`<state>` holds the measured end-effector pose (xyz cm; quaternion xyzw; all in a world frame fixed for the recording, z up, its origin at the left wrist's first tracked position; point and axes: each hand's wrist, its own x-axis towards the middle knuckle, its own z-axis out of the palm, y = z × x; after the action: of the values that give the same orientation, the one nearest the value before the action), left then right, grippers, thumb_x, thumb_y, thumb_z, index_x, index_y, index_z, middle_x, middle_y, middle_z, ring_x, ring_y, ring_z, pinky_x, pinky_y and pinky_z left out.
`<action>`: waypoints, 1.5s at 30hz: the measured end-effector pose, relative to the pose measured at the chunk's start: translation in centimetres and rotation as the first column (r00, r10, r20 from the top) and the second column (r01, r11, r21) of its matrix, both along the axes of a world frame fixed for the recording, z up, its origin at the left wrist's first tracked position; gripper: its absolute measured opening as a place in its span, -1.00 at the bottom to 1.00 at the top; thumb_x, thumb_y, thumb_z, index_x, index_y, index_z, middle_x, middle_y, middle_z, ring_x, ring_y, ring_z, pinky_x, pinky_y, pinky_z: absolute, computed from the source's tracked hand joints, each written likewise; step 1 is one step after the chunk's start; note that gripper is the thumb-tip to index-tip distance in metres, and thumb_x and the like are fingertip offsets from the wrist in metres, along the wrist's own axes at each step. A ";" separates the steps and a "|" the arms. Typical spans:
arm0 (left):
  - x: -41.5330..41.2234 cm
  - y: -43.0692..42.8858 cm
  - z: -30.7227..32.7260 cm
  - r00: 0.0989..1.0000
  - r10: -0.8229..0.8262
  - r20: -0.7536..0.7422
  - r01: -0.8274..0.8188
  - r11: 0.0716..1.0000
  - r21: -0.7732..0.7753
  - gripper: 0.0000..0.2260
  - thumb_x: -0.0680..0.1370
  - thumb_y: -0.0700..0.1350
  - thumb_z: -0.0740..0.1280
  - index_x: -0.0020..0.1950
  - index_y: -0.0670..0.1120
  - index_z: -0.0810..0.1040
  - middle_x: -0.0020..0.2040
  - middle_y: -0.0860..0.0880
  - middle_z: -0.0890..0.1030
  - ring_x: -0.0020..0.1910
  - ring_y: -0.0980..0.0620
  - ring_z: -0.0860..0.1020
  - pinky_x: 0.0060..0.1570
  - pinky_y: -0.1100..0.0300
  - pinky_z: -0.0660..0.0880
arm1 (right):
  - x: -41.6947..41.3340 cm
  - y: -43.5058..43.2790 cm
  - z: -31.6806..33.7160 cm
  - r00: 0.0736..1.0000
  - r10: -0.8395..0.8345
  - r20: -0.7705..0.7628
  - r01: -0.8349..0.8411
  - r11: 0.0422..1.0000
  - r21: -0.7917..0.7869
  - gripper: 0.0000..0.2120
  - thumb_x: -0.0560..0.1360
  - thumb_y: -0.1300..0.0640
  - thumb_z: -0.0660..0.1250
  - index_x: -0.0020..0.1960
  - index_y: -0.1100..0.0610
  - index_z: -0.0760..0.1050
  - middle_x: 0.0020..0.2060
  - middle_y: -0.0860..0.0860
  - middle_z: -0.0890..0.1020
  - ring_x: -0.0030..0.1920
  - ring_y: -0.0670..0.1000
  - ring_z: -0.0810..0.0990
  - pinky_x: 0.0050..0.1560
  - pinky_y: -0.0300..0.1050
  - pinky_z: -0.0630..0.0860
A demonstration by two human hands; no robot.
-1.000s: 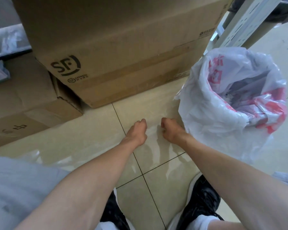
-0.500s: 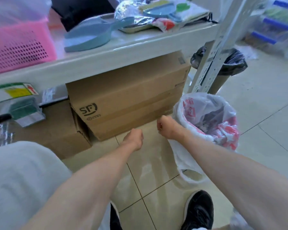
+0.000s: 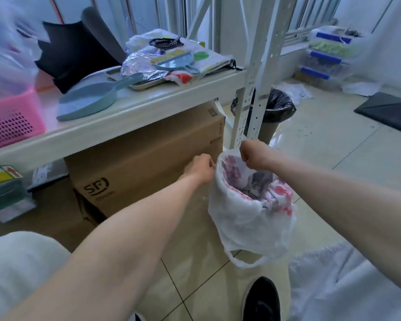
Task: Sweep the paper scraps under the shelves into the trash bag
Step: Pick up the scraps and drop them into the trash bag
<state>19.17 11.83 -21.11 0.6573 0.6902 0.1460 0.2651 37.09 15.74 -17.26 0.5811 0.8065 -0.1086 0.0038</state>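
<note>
A white, red-printed trash bag (image 3: 245, 218) is being held up beside a cardboard box (image 3: 146, 163) under a shelf (image 3: 130, 115), its rim being gripped by the curled left hand (image 3: 200, 167) and right hand (image 3: 252, 152).

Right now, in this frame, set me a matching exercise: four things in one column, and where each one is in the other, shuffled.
Things:
1. white trash bag
2. cardboard box
3. large blue dustpan
4. pink basket

Places:
a. on the floor under the shelf
b. held at its rim by the left hand and the right hand
c. at the shelf's left end
d. lying flat on the shelf top, about midway along

Pairs: 1-b, 2-a, 3-d, 4-c
</note>
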 end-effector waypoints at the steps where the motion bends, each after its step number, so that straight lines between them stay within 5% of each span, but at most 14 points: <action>1: 1.0 0.4 0.0 1.000 -0.019 0.003 0.019 1.000 0.003 -0.88 0.58 -0.16 0.25 0.04 -0.07 0.57 0.05 -0.09 0.61 -0.01 -0.12 0.58 0.04 -0.01 0.55 | 0.8 0.1 -0.2 1.000 -0.014 0.011 0.014 1.000 -0.005 -0.71 0.36 0.44 0.23 -0.34 0.07 0.33 -0.24 0.07 0.46 -0.25 0.09 0.49 -0.33 -0.15 0.36; 5: 4.4 1.8 -1.1 0.997 -0.046 0.059 0.045 0.999 0.019 -0.87 0.61 -0.17 0.23 0.09 -0.10 0.55 0.06 -0.10 0.59 -0.02 -0.11 0.57 -0.06 0.05 0.52 | 3.3 0.5 -1.7 0.996 -0.083 0.041 0.083 0.997 0.007 -0.83 0.35 0.45 0.25 -0.22 0.21 0.44 -0.23 0.11 0.46 -0.37 0.06 0.44 -0.39 -0.16 0.37; 10: 6.6 2.6 -3.3 0.997 -0.041 0.069 0.041 0.999 0.002 -0.95 0.61 -0.15 0.24 0.04 -0.07 0.48 0.01 -0.09 0.56 -0.07 -0.07 0.55 -0.19 0.11 0.45 | 4.2 0.3 -5.4 0.995 -0.099 0.019 0.100 0.993 -0.059 -0.89 0.39 0.33 0.33 -0.12 0.22 0.43 -0.06 0.19 0.55 -0.08 0.17 0.52 -0.14 -0.05 0.49; 16: 7.0 2.8 -4.4 0.996 -0.026 0.088 0.029 0.999 -0.029 -0.93 0.62 -0.11 0.25 0.00 -0.05 0.52 0.01 -0.05 0.58 -0.06 -0.04 0.54 -0.24 0.16 0.43 | 3.9 0.1 -7.0 0.992 -0.116 0.041 0.119 0.990 -0.074 -0.67 0.41 0.24 0.36 0.16 0.23 0.45 0.09 0.18 0.53 0.09 0.21 0.51 0.10 0.13 0.52; 19: 7.2 2.9 -4.1 0.996 -0.035 0.085 0.036 0.999 -0.014 -0.95 0.61 -0.16 0.26 0.00 -0.03 0.50 -0.02 -0.03 0.57 -0.12 0.02 0.51 -0.38 0.26 0.30 | 4.0 0.1 -6.9 0.993 -0.113 0.036 0.115 0.991 -0.062 -0.68 0.42 0.25 0.35 0.16 0.23 0.46 0.10 0.19 0.53 0.08 0.21 0.52 0.08 0.11 0.53; 23: 7.2 2.6 -3.4 0.993 -0.052 0.104 0.055 0.998 -0.026 -0.93 0.58 -0.19 0.28 0.01 -0.05 0.51 -0.02 -0.04 0.57 -0.06 -0.02 0.53 -0.28 0.19 0.38 | 4.1 -0.1 -6.3 0.992 -0.126 -0.003 0.126 0.991 -0.053 -0.73 0.41 0.23 0.39 0.10 0.21 0.48 0.10 0.16 0.52 0.07 0.18 0.51 -0.04 -0.04 0.48; 28: 6.5 2.2 -2.9 0.992 -0.034 0.122 0.039 0.999 -0.037 -0.91 0.56 -0.21 0.29 0.02 -0.04 0.50 -0.09 0.02 0.50 -0.23 0.08 0.46 -0.37 0.27 0.32 | 3.9 0.0 -5.9 0.992 -0.127 -0.006 0.126 0.991 -0.039 -0.73 0.41 0.18 0.43 0.07 0.16 0.48 0.07 0.11 0.54 -0.02 0.12 0.50 -0.18 -0.08 0.39; 34: 5.0 1.4 -3.4 0.992 0.004 0.126 0.009 0.994 -0.105 -0.80 0.55 -0.26 0.22 0.12 -0.10 0.55 0.12 -0.08 0.56 0.08 -0.09 0.55 0.08 0.00 0.54 | 3.7 -0.4 -6.6 0.989 -0.146 0.023 0.146 0.989 0.002 -0.71 0.43 0.35 0.31 0.13 0.18 0.46 0.09 0.15 0.53 0.00 0.17 0.54 -0.12 -0.03 0.51; 39: 4.7 1.0 -3.2 0.991 0.031 0.133 -0.020 0.996 -0.087 -0.80 0.54 -0.26 0.20 0.06 -0.09 0.57 0.12 -0.09 0.57 0.07 -0.11 0.55 0.14 -0.07 0.53 | 4.4 -1.1 -6.2 0.988 -0.140 0.068 0.141 0.990 -0.024 -0.91 0.45 0.24 0.32 -0.07 0.18 0.43 -0.08 0.10 0.54 -0.15 0.13 0.53 -0.27 -0.09 0.45; 42: 4.3 0.6 -2.9 0.991 0.041 0.125 -0.032 0.996 -0.078 -0.84 0.55 -0.23 0.21 0.03 -0.07 0.55 0.11 -0.07 0.57 0.04 -0.10 0.56 0.08 -0.03 0.55 | 5.2 -1.7 -5.7 0.984 -0.144 0.104 0.146 0.989 -0.013 -0.89 0.46 0.16 0.33 -0.13 0.12 0.39 -0.22 0.03 0.44 -0.25 0.08 0.44 -0.40 -0.17 0.31; 45: 3.4 0.1 -2.7 0.994 0.073 0.081 -0.068 0.995 -0.072 -0.84 0.55 -0.20 0.21 0.06 -0.05 0.53 0.10 -0.06 0.54 0.03 -0.11 0.55 0.04 -0.01 0.55 | 6.0 -2.3 -4.8 0.972 -0.200 0.124 0.200 0.980 0.013 -0.82 0.44 0.10 0.37 -0.13 0.12 0.37 -0.31 0.00 0.38 -0.30 0.06 0.40 -0.33 -0.10 0.34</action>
<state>22.55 11.89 -23.78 0.6164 0.7059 0.1586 0.3108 43.12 13.48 -22.07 0.6650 0.7422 -0.0716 0.0433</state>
